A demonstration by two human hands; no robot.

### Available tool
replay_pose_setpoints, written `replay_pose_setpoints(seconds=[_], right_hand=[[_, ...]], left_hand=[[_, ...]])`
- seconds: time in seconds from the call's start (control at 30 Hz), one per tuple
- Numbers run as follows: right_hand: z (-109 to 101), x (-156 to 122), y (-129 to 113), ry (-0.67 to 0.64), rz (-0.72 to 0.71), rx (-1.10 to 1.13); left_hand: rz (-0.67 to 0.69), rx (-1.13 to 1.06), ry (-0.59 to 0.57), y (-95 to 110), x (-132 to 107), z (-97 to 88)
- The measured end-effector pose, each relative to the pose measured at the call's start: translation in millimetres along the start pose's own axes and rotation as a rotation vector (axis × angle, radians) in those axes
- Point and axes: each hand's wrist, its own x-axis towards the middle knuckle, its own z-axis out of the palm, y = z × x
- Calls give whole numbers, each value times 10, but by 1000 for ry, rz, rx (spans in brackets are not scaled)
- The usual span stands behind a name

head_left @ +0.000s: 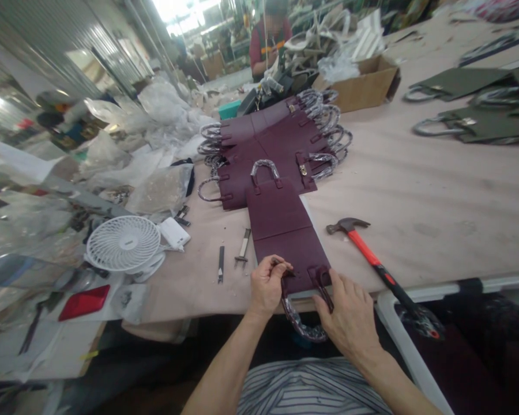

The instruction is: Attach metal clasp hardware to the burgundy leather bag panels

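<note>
A burgundy bag panel (281,213) lies lengthwise before me, with a plastic-wrapped handle at its far end. Another plastic-wrapped handle (300,325) hangs past the table edge at the near end. My left hand (268,285) is closed in a pinch on one end of this near handle, at the panel's left corner. My right hand (350,308) rests at the right corner, thumb and fingers around the handle's other end tab. Left of the panel lie a pronged metal tool (243,249) and a flat dark blade-like tool (221,265).
A claw hammer (372,259) lies right of the panel, its grip over a white bin (393,323). Beyond are stacked burgundy panels (263,132), a cardboard box (363,86) and dark green panels (462,86). A white fan (124,243) stands left. A person (268,43) sits across the table.
</note>
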Motion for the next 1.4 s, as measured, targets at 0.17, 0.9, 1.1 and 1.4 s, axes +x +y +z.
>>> replay_pose_setpoints(seconds=[0.17,0.9,1.1,1.4], right_hand=[[0,-10,3,-1,1,12],[-336,886,935,-438,452,200],[-504,992,749,-612,581,693],[-1210,723,289,-75,47,572]], left_hand=[[41,79,-7,-25,6,1],[375,377,-99,-94,-18,32],[400,376,-184,-93,21,25],[482,421,-241,-33,10,10]])
